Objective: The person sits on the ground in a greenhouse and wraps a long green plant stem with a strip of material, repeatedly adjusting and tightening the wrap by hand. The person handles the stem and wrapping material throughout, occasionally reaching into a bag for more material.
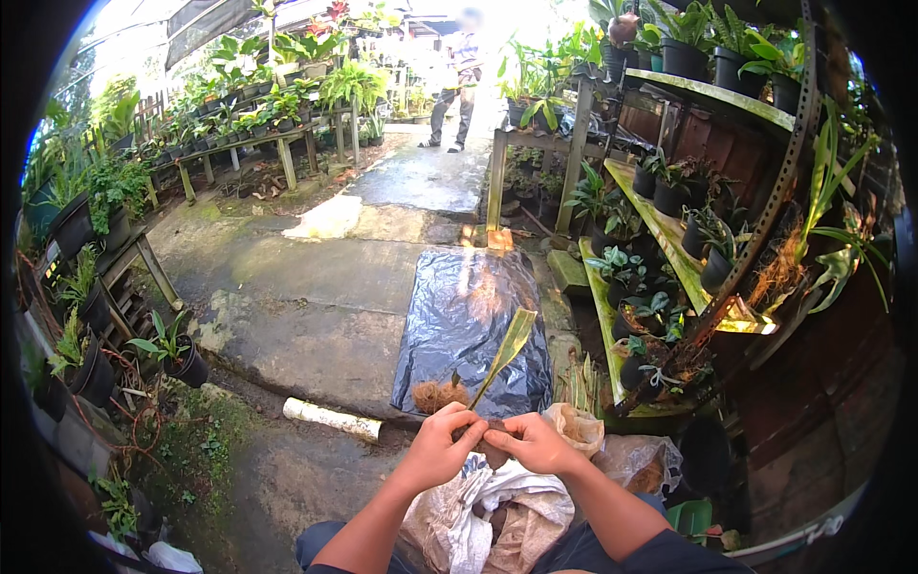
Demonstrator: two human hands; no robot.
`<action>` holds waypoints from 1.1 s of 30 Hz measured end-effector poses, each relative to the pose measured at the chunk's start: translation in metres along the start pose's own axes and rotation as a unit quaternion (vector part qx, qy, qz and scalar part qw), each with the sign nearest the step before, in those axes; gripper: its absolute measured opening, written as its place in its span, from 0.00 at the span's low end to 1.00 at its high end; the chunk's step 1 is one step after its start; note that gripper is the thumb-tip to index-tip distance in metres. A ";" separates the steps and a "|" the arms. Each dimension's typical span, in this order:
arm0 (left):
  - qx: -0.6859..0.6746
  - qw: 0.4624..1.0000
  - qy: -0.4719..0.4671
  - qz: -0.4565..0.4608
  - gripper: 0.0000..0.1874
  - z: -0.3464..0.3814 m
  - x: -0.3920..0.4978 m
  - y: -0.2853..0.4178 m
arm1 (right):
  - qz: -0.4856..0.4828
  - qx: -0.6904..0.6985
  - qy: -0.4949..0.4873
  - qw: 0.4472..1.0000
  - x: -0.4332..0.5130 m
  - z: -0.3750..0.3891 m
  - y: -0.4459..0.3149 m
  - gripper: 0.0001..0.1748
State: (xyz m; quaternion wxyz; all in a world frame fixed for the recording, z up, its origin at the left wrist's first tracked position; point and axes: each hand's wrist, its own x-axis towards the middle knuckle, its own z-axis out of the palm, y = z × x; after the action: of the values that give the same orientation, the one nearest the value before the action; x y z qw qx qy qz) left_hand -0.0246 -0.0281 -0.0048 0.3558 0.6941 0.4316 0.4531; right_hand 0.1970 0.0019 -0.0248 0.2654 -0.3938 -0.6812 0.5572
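Note:
Both my hands are close together above an open white woven sack (495, 513). My left hand (442, 445) and my right hand (536, 443) grip a dark brown clump of growing medium (495, 452) from its two sides. A single long, yellow-green leaf (506, 351) rises from between the hands, tilted to the right. Beyond them a black plastic sheet (470, 308) lies on the concrete floor. On its near left corner sits a ball of brown fibre (436, 396) with a small dark shoot. Fingers hide the leaf's base.
Clear plastic bags of fibre (577, 427) (645, 463) lie at the right, near a green plastic scoop (690, 518). A white pipe (332, 420) lies left. Plant shelves (660, 237) and benches (244, 143) line both sides. A person (457, 86) stands on the far path.

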 end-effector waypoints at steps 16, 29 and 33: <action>0.060 0.998 0.000 -0.012 0.13 0.007 -0.005 0.008 | -0.025 0.022 0.130 0.991 -0.001 -0.002 -0.009 0.19; 0.081 0.996 0.027 0.030 0.15 0.004 0.000 0.018 | -0.035 -0.008 0.135 0.990 0.004 -0.010 0.013 0.25; 0.095 0.995 0.005 0.022 0.16 0.001 -0.007 0.011 | -0.019 -0.012 0.125 0.992 0.006 0.005 -0.002 0.22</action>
State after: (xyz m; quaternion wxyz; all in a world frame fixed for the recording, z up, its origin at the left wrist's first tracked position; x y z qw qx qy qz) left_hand -0.0225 -0.0384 0.0025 0.2760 0.7316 0.4596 0.4212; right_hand 0.1899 0.0040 -0.0248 0.3541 -0.4501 -0.6571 0.4900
